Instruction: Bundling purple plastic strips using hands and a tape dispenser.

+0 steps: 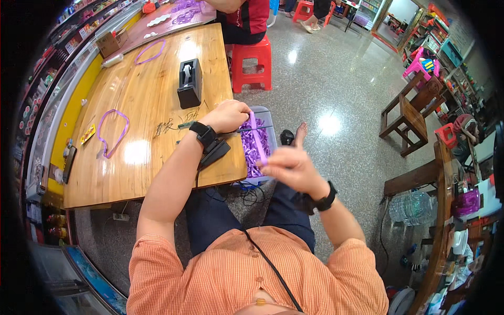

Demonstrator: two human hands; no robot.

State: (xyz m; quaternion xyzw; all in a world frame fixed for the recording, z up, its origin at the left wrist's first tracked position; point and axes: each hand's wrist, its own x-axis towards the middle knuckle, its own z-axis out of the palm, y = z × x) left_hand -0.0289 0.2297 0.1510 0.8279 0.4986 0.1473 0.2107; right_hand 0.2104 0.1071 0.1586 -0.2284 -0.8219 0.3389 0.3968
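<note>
My left hand is closed, its fingertips pinching the upper end of a flat purple strap. The strap stretches down to my right hand, slightly blurred, whose fingers pinch the lower end. Below it, a pale plastic bin beside the table edge holds a heap of similar purple straps. A thin dark bar crosses over the bin from the table. Under my left wrist, at the table's corner, lies a black object that my arm partly hides.
On the wooden table stand a black tape dispenser and two loops of purple strap, a near loop and a far loop. A person sits on a red stool. Cables hang below the table corner. A wooden chair is right.
</note>
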